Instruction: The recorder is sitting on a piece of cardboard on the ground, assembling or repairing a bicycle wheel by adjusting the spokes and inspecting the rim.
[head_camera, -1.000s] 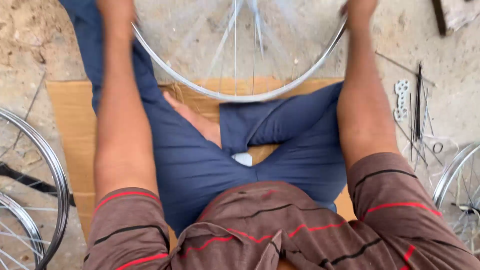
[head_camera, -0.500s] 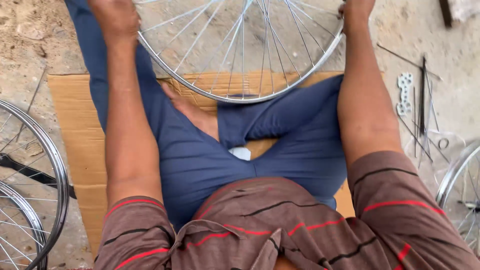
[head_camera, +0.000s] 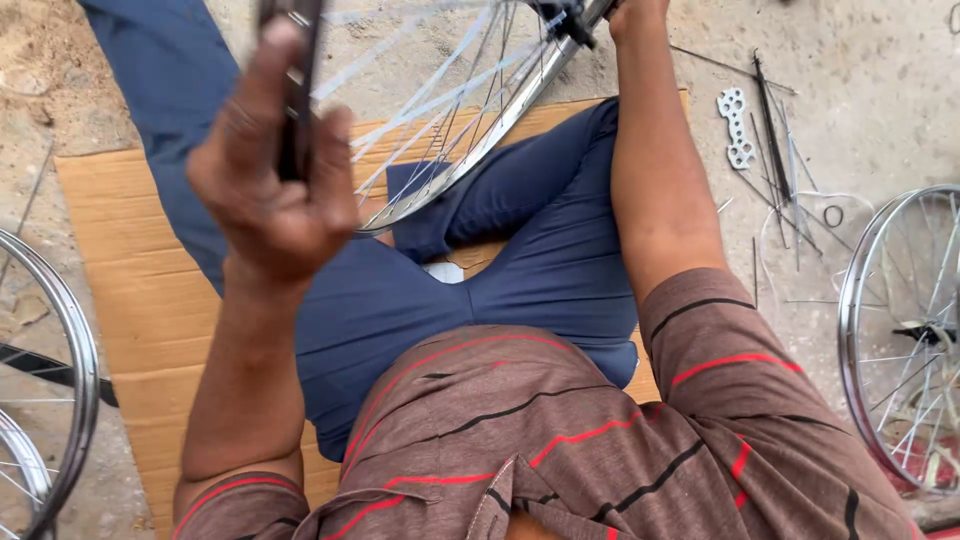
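Person, head view, own body only. Shirt (head_camera: 560, 440): short-sleeved, brown with fine darker pinstripe weave; thin red and black lines cross it in broad diagonals over chest and both sleeves. One red line runs close to each sleeve hem. Collar opening partly visible at bottom edge of frame, lighter stitched placket. Trousers (head_camera: 540, 230): plain dark blue cloth, loose, creased at the knees and lap. Both forearms bare from the sleeve hems down. Left hand (head_camera: 275, 190) and right hand (head_camera: 640, 12): no gloves, rings or watch visible.
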